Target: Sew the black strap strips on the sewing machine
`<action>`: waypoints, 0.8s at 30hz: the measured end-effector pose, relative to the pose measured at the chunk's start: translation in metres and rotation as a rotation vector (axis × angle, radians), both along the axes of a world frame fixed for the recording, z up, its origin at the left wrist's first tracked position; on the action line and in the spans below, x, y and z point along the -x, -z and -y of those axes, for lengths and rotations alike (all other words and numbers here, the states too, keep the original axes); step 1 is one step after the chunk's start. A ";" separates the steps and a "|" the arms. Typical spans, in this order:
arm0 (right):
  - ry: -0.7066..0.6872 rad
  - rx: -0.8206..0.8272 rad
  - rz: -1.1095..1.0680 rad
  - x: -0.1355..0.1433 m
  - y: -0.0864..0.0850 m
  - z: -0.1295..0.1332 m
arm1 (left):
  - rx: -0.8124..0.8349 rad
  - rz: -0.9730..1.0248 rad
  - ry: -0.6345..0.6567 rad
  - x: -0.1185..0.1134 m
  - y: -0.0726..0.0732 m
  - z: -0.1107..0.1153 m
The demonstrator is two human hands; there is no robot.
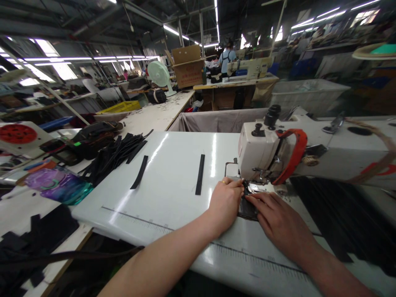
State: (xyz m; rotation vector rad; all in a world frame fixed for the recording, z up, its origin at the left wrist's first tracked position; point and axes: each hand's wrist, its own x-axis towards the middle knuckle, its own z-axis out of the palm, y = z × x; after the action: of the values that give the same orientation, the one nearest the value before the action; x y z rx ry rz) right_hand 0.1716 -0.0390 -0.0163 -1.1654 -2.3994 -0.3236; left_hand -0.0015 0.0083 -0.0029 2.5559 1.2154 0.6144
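Observation:
Both hands are at the needle area of a white sewing machine (260, 152) on a pale table (173, 165). My left hand (227, 202) is closed at the left of the presser foot, its fingertips pinching a small black fabric piece (246, 189). From the right, my right hand (275, 218) presses its closed fingers on the near side of that piece. Most of the piece is hidden by the fingers. Two black strips lie apart on the table: a straight strip (200, 175) left of my left hand and a slightly curved strip (140, 172) farther left.
A pile of black strips (114, 156) lies at the table's left edge, near a purple and teal bag (58, 183). More black fabric (340, 214) is right of the machine. Beyond stand a green fan (159, 74), a cardboard box (187, 68) and a person in blue (227, 60).

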 end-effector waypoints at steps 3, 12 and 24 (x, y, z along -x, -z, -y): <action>-0.005 -0.001 -0.001 0.000 0.000 0.001 | -0.003 0.020 0.016 0.000 -0.001 0.001; -0.016 0.019 -0.058 -0.004 0.004 0.000 | -0.130 -0.107 -0.289 0.027 -0.003 -0.010; -0.005 0.065 -0.115 -0.005 0.003 0.001 | -0.214 -0.159 -0.212 0.042 0.002 -0.045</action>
State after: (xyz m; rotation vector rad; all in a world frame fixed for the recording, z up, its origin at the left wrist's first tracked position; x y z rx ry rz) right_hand 0.1767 -0.0396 -0.0195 -1.1729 -2.3277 -0.1732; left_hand -0.0435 0.0534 -0.0051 2.7150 1.5674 0.6250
